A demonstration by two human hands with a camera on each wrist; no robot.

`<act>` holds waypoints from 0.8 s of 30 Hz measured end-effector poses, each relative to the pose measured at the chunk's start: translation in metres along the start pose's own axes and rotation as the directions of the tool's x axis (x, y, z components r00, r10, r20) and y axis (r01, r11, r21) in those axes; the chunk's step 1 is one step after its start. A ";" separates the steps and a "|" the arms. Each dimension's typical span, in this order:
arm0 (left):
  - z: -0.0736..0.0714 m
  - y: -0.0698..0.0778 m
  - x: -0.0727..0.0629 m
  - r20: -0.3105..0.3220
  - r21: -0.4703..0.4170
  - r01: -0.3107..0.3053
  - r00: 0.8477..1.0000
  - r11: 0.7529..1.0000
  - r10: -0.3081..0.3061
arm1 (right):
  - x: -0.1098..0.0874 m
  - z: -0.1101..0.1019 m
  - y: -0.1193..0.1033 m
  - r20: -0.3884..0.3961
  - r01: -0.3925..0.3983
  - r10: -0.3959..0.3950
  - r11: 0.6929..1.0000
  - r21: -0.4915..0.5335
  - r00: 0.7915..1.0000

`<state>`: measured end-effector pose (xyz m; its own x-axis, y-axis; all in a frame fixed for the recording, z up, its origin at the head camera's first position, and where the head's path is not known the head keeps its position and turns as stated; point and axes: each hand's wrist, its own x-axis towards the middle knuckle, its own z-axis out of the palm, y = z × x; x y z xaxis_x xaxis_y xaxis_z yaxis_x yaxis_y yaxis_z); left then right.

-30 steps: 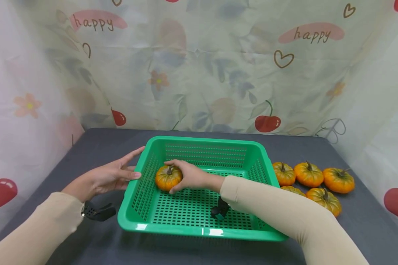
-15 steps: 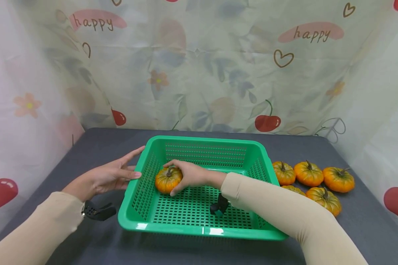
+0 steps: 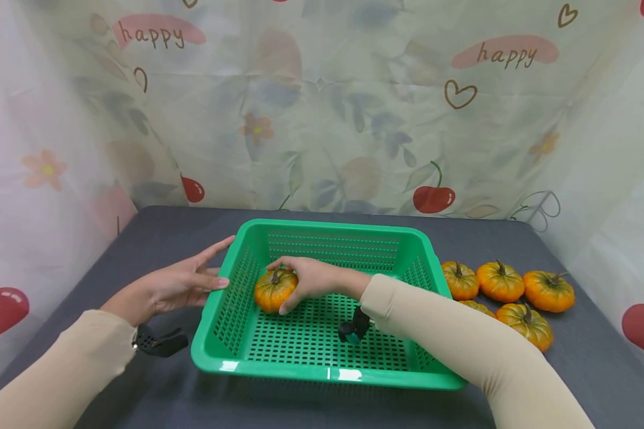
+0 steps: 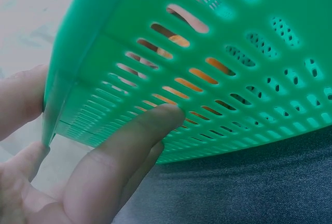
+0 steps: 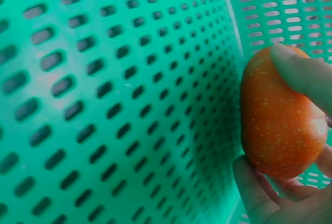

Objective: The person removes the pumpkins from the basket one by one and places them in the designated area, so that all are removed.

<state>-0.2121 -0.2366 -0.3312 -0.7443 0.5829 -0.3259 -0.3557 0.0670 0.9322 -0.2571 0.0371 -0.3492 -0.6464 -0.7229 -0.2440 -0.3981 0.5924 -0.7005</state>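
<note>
A small orange pumpkin (image 3: 272, 294) with a short stem sits inside the left part of the green basket (image 3: 327, 374). My right hand (image 3: 313, 279) grips it, fingers over the far side and thumb on the near side. In the right wrist view, the pumpkin (image 5: 277, 123) is held between thumb and fingers close over the perforated floor. My left hand (image 3: 182, 280) holds the basket's left rim, thumb on top. Its other fingers (image 4: 129, 141) press the outer wall in the left wrist view, where orange shows through the slots.
Several more pumpkins (image 3: 500, 281) are grouped on the dark table (image 3: 155, 232), right of the basket and partly hidden by the right sleeve (image 3: 440, 328). A black wrist device (image 3: 356, 326) hangs under that wrist, inside the basket. A patterned curtain (image 3: 322, 131) surrounds the table.
My right hand and the pumpkin have shifted slightly to the right, still within the basket. The left hand stays at the rim, and the other pumpkins have not moved.
</note>
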 end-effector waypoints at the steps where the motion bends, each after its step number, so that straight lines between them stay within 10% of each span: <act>1: 0.000 0.000 0.000 0.000 -0.001 0.000 1.000 1.000 0.000 | 0.000 -0.001 0.000 0.001 0.002 -0.002 1.000 0.007 1.000; 24: -0.002 0.000 -0.001 -0.002 0.000 0.008 1.000 1.000 -0.008 | -0.006 -0.031 -0.004 -0.078 0.019 -0.016 0.999 0.029 0.997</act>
<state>-0.2127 -0.2387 -0.3313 -0.7426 0.5808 -0.3335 -0.3616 0.0714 0.9296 -0.2717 0.0497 -0.3239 -0.6884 -0.7027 -0.1796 -0.3910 0.5681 -0.7241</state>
